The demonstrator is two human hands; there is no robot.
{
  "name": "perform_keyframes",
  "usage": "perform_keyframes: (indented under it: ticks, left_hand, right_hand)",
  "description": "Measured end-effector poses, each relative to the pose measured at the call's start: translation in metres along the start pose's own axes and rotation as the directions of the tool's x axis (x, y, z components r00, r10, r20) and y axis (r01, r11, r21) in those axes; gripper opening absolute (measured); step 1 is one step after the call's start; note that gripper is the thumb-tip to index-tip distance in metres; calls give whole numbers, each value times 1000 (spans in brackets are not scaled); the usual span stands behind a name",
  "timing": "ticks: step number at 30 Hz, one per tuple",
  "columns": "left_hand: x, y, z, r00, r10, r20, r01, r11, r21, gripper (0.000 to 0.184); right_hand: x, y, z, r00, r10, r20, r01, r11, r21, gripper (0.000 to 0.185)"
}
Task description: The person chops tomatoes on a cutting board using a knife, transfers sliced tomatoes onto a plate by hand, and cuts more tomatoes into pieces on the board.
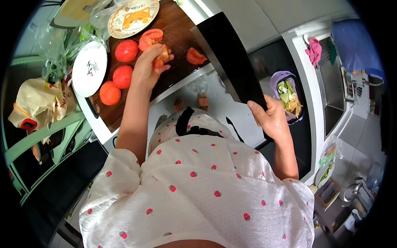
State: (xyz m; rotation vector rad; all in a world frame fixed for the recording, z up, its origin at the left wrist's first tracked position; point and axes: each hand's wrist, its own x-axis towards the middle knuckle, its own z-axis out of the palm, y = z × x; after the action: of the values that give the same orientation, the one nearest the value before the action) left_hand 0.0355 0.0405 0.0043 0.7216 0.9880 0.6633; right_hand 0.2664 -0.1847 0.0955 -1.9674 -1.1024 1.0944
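Toward the near edge of the brown wooden board, right of its middle, a cut tomato piece is sitting in the left hand, whose fingers are curling together and clamping on it. Just beyond, a cut-open tomato is lying close to the fingers. Along the left part of the board, three whole-looking tomatoes are forming a loose row: one is resting beside the wrist, a second is sitting closer to the near-left corner, and a third is lying nearest that corner. Near the right part of the near edge, a tomato wedge is lying apart from the others.

To the right of this wedge, a broad black knife is slanting across the view, its steel edge facing the board. The right hand is gripping its near end; the thumb is pressing against it, while the other fingers are largely hidden behind the hand.

Over the far-left part of the board, a cartoon-animal plate is lying flat, and a white oval plate is resting along the left edge. Farther left, clear plastic bags are bunching near a cream bag. Well to the right, a purple-lined container is holding green and yellowish scraps, and a pink cloth is hanging farther out.
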Motion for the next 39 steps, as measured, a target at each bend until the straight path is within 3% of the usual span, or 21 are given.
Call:
perform_keyframes:
  ticks: [2, 5, 7, 10, 13, 14, 15, 16, 17, 18, 20, 23, 24, 25, 27, 29, 31, 32, 35, 39]
  left_hand:
    - [-20, 3, 7, 996, -53, 65, 57, 996, -72, 22]
    - [-30, -18, 15, 952, -184, 245, 183, 983, 25, 23]
    - [-32, -40, 27, 918, -287, 272, 273, 958, 90, 27]
    - [-37, -75, 56, 879, -410, 243, 365, 907, 212, 31]
    - [-2, -125, 84, 785, -510, 352, 467, 860, 206, 35]
    - [13, -146, 94, 774, -297, 560, 31, 900, 435, 36]
    - [25, -160, 106, 629, -136, 766, -440, 750, 494, 37]
    - [20, -152, 141, 812, -203, 547, -117, 862, 493, 35]
    - [12, -144, 172, 905, -314, 287, 199, 908, 368, 33]
    - [12, -152, 177, 941, -113, 320, -45, 893, 448, 32]
    - [20, -164, 171, 865, 274, 420, -486, 666, 566, 32]
    - [-18, -108, 141, 858, 29, 513, -391, 685, 615, 28]
    - [-26, -102, 125, 846, 176, 504, -484, 649, 587, 22]
    - [-32, -94, 107, 814, 354, 461, -581, 517, 628, 22]
    - [-41, -80, 72, 637, 659, 399, -664, 207, 718, 24]
    - [-52, -53, 42, 553, 785, 279, -566, 108, 817, 32]
    - [-67, -39, 17, 583, 799, 148, -390, 116, 913, 43]
    - [-69, -41, 2, 597, 789, 143, -291, 47, 956, 56]
    - [-76, -50, -19, 775, 628, -70, -126, 262, 957, 66]
    - [-62, -60, -26, 778, 619, -105, -94, 280, 955, 70]
  right_hand:
    - [-10, -5, -13, 1000, -30, 4, 31, 998, -52, 18]
    - [-27, 0, -34, 993, -118, -8, 117, 986, -122, 16]
    - [-41, 1, -50, 988, -154, -34, 146, 974, -171, 15]
    - [-66, 12, -66, 985, -89, -149, 65, 985, -157, 18]
    - [-93, 31, -78, 960, -12, -280, -29, 989, -143, 21]
    - [-101, 34, -81, 948, 5, -317, -53, 988, -144, 22]
    - [-106, 35, -82, 937, 25, -348, -75, 989, -128, 23]
    - [-109, 33, -83, 930, 39, -367, -85, 990, -111, 23]
    - [-111, 32, -82, 926, 46, -375, -87, 992, -95, 24]
    - [-113, 35, -82, 922, 81, -378, -133, 985, -113, 24]
    - [-112, 42, -78, 931, 65, -359, -115, 986, -120, 23]
    - [-99, 47, -68, 960, 48, -278, -89, 986, -138, 22]
    - [-92, 49, -64, 968, 45, -246, -82, 986, -145, 21]
    - [-84, 49, -61, 979, 1, -203, -35, 985, -166, 20]
    - [-63, 36, -53, 992, -6, -124, -17, 982, -187, 18]
    - [-42, 26, -44, 996, -79, -42, 68, 972, -223, 15]
    - [-22, 14, -34, 996, -81, 35, 88, 955, -282, 13]
    - [-12, 12, -31, 993, -88, 82, 110, 941, -319, 13]
    - [12, 12, -21, 973, -118, 200, 195, 882, -428, 15]
    - [34, 6, -15, 956, -168, 238, 278, 773, -570, 17]
